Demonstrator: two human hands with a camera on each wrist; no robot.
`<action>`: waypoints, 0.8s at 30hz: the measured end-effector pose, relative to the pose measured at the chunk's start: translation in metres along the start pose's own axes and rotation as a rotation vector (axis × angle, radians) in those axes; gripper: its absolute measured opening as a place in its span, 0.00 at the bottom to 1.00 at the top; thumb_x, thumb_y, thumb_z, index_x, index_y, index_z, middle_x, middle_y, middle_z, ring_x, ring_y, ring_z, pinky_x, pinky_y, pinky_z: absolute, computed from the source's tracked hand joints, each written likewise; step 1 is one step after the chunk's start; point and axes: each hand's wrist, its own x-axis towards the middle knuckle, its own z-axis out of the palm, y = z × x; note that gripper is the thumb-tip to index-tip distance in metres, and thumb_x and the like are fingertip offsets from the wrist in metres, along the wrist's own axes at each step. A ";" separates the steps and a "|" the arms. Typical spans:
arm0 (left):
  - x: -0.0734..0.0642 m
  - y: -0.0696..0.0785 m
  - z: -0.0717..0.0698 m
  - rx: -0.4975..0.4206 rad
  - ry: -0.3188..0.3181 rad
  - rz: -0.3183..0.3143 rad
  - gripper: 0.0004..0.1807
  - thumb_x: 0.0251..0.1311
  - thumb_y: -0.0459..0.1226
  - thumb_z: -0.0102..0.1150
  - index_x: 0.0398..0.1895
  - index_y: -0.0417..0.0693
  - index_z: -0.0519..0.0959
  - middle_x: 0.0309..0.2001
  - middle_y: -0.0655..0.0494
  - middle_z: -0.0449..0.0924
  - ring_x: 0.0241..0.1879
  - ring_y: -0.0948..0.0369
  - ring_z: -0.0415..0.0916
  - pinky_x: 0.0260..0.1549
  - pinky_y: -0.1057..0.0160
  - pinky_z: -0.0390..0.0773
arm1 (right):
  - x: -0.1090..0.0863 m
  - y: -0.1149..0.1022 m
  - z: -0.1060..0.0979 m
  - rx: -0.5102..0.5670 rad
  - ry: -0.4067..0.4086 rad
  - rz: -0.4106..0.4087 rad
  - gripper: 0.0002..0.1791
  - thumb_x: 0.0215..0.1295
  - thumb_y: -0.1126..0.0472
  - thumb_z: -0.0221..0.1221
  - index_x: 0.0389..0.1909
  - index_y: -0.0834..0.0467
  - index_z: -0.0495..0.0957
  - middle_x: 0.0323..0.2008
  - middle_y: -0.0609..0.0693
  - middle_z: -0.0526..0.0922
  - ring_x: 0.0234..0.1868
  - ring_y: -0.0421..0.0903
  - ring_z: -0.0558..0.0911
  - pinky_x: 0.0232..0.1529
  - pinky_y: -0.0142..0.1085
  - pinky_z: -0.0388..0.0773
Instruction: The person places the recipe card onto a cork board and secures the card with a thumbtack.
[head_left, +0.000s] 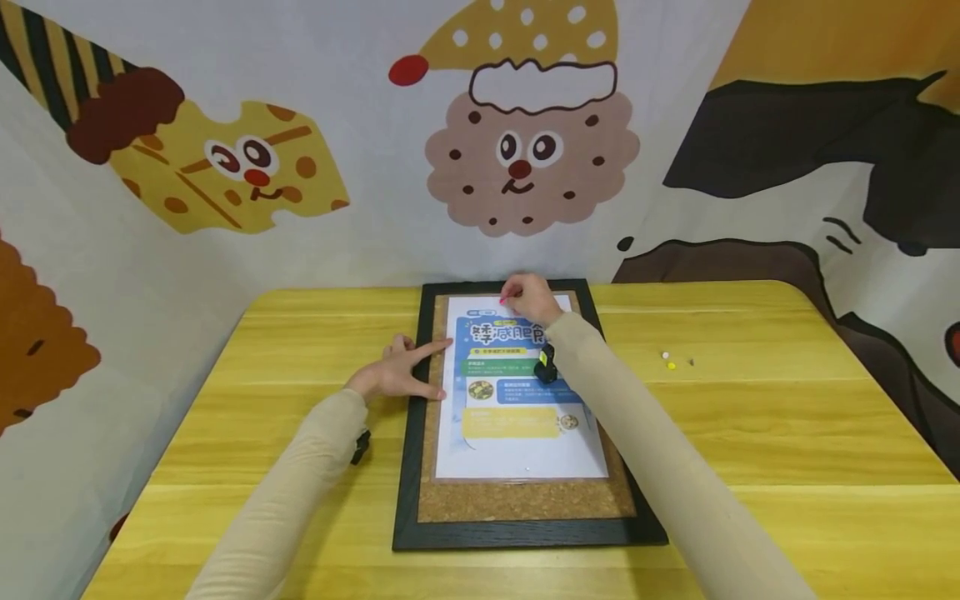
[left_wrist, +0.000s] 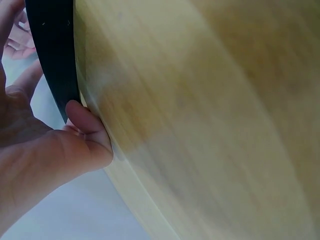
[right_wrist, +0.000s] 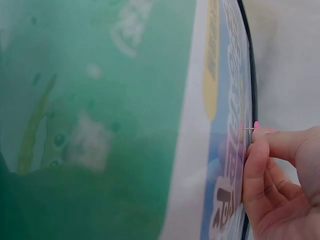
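Observation:
A printed poster [head_left: 495, 457] lies on a cork board [head_left: 525, 504] with a black frame. Between thumb and finger, my right hand [head_left: 531, 298] pinches a pink push pin [right_wrist: 256, 125] at the poster's top edge. In the right wrist view its metal point faces the sheet. My left hand [head_left: 395, 369] reaches over the frame's left side, thumb and index finger spread apart, their tips at the poster's left edge. In the left wrist view the left hand [left_wrist: 45, 145] lies against the black frame [left_wrist: 55, 55], its other fingers bent at the frame's outer side.
Several small push pins [head_left: 671, 366], white and yellow among them, lie on the wooden table [head_left: 750, 408] right of the board. A cloth [head_left: 360, 100] with cartoon food figures hangs behind the table, close to the board's far edge.

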 end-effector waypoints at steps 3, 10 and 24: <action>0.000 0.000 0.000 0.009 -0.002 -0.013 0.51 0.52 0.54 0.70 0.77 0.67 0.52 0.64 0.36 0.42 0.57 0.44 0.47 0.50 0.42 0.59 | 0.001 0.000 0.001 -0.015 0.004 0.002 0.05 0.65 0.72 0.58 0.35 0.62 0.82 0.34 0.54 0.79 0.32 0.48 0.76 0.34 0.36 0.72; -0.001 0.001 0.000 0.003 0.004 -0.013 0.51 0.51 0.54 0.70 0.76 0.66 0.53 0.64 0.35 0.42 0.57 0.43 0.48 0.50 0.41 0.60 | 0.001 0.001 0.001 0.015 -0.007 0.060 0.05 0.66 0.70 0.58 0.35 0.60 0.82 0.35 0.54 0.78 0.34 0.48 0.76 0.34 0.35 0.73; -0.001 0.002 0.001 0.006 0.002 -0.019 0.51 0.52 0.54 0.69 0.77 0.67 0.52 0.64 0.36 0.41 0.57 0.43 0.47 0.51 0.40 0.59 | 0.002 0.006 0.000 0.093 0.012 0.103 0.04 0.64 0.70 0.60 0.34 0.61 0.84 0.36 0.54 0.80 0.34 0.47 0.77 0.34 0.34 0.75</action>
